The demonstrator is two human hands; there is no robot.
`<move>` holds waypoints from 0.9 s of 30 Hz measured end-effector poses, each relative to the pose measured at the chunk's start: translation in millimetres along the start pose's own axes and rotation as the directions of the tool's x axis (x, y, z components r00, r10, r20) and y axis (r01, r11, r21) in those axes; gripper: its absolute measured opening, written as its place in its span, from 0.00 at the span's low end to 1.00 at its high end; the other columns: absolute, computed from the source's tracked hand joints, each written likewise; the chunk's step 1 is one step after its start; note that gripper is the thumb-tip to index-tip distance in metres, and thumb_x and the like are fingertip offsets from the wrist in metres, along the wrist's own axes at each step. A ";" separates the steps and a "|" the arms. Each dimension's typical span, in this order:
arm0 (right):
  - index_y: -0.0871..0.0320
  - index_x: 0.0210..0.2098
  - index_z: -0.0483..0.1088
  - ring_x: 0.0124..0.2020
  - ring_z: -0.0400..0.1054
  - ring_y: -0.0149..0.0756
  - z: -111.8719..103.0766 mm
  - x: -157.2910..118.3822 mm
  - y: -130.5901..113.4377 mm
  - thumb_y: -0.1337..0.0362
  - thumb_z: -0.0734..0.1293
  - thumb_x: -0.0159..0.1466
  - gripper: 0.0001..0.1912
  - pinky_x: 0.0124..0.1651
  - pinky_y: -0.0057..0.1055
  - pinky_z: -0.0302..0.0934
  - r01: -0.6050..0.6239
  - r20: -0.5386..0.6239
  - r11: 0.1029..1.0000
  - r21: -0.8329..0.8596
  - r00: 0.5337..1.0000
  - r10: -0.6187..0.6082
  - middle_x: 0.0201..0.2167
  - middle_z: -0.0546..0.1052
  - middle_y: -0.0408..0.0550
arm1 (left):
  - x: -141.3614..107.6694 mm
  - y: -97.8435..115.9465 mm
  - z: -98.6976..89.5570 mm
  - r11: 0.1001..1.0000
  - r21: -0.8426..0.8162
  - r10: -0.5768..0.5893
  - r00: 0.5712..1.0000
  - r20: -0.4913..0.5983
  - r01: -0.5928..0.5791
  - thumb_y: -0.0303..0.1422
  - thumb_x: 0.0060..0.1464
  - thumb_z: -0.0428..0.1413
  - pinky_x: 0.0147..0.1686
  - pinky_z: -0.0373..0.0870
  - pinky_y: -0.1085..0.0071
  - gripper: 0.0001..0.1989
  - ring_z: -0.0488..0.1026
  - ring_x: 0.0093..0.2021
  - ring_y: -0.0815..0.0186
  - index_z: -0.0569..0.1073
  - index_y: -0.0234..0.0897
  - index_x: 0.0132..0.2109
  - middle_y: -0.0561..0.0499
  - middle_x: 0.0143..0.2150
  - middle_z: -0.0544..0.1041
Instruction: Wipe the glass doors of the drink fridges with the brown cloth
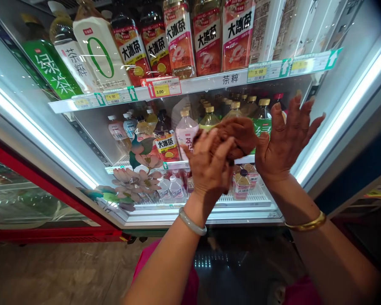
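Observation:
A crumpled brown cloth (pixel 241 133) is bunched in my left hand (pixel 209 163), whose fingers curl over it in front of a glass-fronted drinks cooler. To the right of the cloth, my right hand (pixel 281 142) is raised with its fingers spread and nothing in them. Its thumb is near the cloth's right edge; whether they touch is hard to tell. Behind the hands, a pink-labelled bottle (pixel 187 131) and a green-labelled bottle (pixel 263 116) stand on the middle shelf.
Large tea bottles (pixel 176 38) line the upper shelf, above a price rail (pixel 203 83). Flower decals (pixel 139 182) show at the cooler's lower left. A red-framed cooler (pixel 51 182) stands at the left. Bright light strips run down both sides.

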State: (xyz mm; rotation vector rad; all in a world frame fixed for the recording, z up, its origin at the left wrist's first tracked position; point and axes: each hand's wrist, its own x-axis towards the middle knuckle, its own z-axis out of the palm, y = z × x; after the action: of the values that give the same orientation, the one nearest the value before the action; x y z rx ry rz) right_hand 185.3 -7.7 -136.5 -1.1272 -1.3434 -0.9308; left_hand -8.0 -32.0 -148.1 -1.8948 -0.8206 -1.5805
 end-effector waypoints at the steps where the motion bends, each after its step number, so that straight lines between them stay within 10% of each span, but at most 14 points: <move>1: 0.36 0.76 0.40 0.80 0.38 0.49 -1.7 0.4 -1.8 0.58 0.54 0.72 0.35 0.76 0.68 0.33 -0.010 0.013 1.000 0.002 1.000 0.010 0.79 0.47 0.42 | 7.1 -5.2 -4.5 0.999 0.007 -0.049 0.998 -0.036 0.050 0.35 0.63 0.55 0.74 0.50 0.49 0.24 0.60 0.74 0.52 0.71 0.44 0.65 0.42 0.71 0.68; 5: 0.38 0.76 0.42 0.79 0.38 0.52 -2.4 0.0 -1.4 0.58 0.53 0.73 0.34 0.75 0.71 0.31 -0.028 0.042 0.999 0.022 0.999 0.027 0.78 0.49 0.45 | 7.7 -5.4 -5.5 0.991 0.025 -0.131 0.983 -0.130 0.135 0.33 0.62 0.55 0.73 0.53 0.49 0.26 0.58 0.75 0.50 0.68 0.40 0.66 0.39 0.72 0.65; 13: 0.46 0.77 0.44 0.79 0.40 0.51 14.1 -0.8 17.6 0.56 0.56 0.73 0.34 0.76 0.67 0.27 0.088 -0.052 0.996 0.027 0.995 -0.086 0.78 0.50 0.53 | -18.7 22.7 13.9 0.998 0.012 0.060 0.997 0.052 -0.060 0.33 0.66 0.55 0.75 0.50 0.50 0.19 0.63 0.72 0.53 0.73 0.43 0.62 0.41 0.66 0.73; 19: 0.46 0.76 0.44 0.79 0.41 0.47 10.3 -0.7 -32.3 0.58 0.55 0.73 0.33 0.76 0.68 0.26 0.140 0.082 0.988 0.065 0.986 -0.145 0.76 0.55 0.49 | 24.0 -19.7 -21.0 0.993 0.050 -0.096 0.984 -0.151 0.105 0.32 0.64 0.54 0.73 0.54 0.49 0.25 0.58 0.75 0.51 0.68 0.38 0.66 0.38 0.71 0.66; 27: 0.52 0.73 0.56 0.75 0.53 0.50 22.8 -7.4 -66.3 0.43 0.62 0.70 0.37 0.78 0.62 0.36 0.047 -0.093 0.991 0.126 0.995 -0.036 0.71 0.65 0.55 | -14.1 -6.2 -1.5 0.999 0.022 0.028 0.991 -0.135 -0.026 0.28 0.63 0.53 0.71 0.60 0.50 0.23 0.64 0.71 0.52 0.69 0.39 0.64 0.38 0.67 0.68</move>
State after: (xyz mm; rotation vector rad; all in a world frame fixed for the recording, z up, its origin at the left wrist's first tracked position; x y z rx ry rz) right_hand 115.2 -2.4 -141.0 -0.9514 -1.3376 -0.9018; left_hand -15.4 -30.6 -161.5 -1.7558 -0.7472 -1.6569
